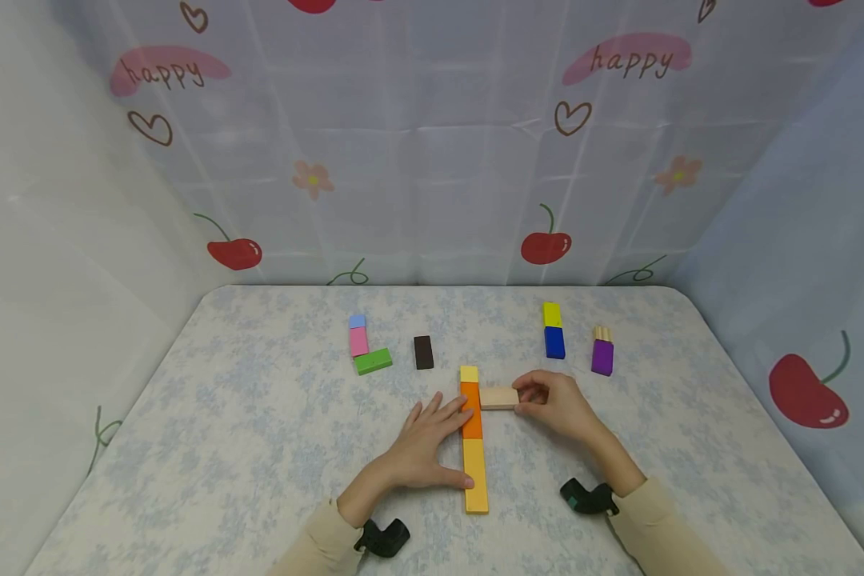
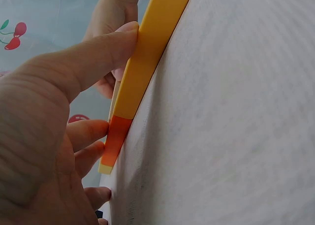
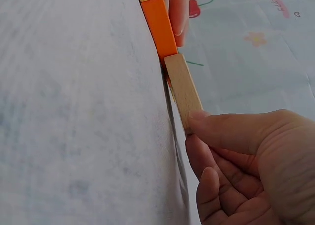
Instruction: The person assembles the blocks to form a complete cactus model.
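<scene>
A column of blocks lies on the table: a small pale yellow block [image 1: 469, 374] at the far end, an orange block [image 1: 471, 416] in the middle, and a longer yellow block [image 1: 476, 480] nearest. My left hand [image 1: 425, 452] is spread at the column's left side, fingertips on the orange block and thumb on the yellow one. My right hand [image 1: 558, 404] pinches the right end of a plain wooden block [image 1: 499, 398], whose left end meets the orange block's side. In the right wrist view, thumb and forefinger grip the wooden block [image 3: 183, 87].
Behind on the left are light blue [image 1: 358, 321], pink [image 1: 358, 342] and green [image 1: 373, 361] blocks and a dark brown one [image 1: 423, 352]. At the back right stand yellow [image 1: 552, 314], blue [image 1: 554, 342] and purple [image 1: 602, 358] blocks, with small tan pieces [image 1: 602, 333] beside the purple.
</scene>
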The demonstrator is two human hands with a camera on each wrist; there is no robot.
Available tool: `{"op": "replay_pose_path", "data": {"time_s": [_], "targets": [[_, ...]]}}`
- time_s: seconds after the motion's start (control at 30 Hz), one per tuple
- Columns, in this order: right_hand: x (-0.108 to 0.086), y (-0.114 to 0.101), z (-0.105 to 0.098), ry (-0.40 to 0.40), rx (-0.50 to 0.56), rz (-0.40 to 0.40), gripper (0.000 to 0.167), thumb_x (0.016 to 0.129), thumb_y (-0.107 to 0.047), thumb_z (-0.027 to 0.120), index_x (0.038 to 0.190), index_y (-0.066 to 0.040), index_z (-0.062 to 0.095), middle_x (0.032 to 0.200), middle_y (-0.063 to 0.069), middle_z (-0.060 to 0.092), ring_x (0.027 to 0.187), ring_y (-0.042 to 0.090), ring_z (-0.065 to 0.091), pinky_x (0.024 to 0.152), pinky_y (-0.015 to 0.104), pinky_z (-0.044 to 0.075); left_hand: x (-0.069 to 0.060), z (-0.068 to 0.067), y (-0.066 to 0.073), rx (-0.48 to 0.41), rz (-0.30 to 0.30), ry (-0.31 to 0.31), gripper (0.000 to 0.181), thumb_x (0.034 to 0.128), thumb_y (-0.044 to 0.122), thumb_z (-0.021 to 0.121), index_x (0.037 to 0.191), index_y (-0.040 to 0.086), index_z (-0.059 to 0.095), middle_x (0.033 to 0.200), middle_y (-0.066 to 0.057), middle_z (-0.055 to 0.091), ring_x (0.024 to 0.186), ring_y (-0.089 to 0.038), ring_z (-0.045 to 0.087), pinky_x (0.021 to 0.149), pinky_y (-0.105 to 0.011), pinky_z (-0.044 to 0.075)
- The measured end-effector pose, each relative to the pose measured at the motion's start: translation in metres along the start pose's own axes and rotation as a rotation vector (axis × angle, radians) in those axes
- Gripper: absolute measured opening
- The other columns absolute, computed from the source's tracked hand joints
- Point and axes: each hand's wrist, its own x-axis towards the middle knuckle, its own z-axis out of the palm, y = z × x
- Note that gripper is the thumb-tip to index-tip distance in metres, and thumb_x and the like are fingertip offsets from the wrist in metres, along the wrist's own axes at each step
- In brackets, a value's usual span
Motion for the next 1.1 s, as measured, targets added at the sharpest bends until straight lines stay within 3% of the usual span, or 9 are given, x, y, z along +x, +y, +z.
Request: {"op": "replay_pose_path", "data": {"time_s": [1.1], "targets": [[-0.0011, -0.0014, -0.0002, -0.038, 0.019, -0.002, 0.028, 0.080, -0.002, 0.078, 0.106, -0.002, 0.068, 0.091, 0.008, 0.070, 0.076, 0.014, 0.063, 0.066, 0.020, 0.053, -0.0003, -0.0009, -0.0002, -0.012, -0.001, -0.008, 0.095, 0.0760, 0.055, 0.077, 0.153, 0.019, 0.035, 0.164, 0.004, 0.017, 0.153, -0.030, 0.002, 0.120, -0.059, 0.001]]}}
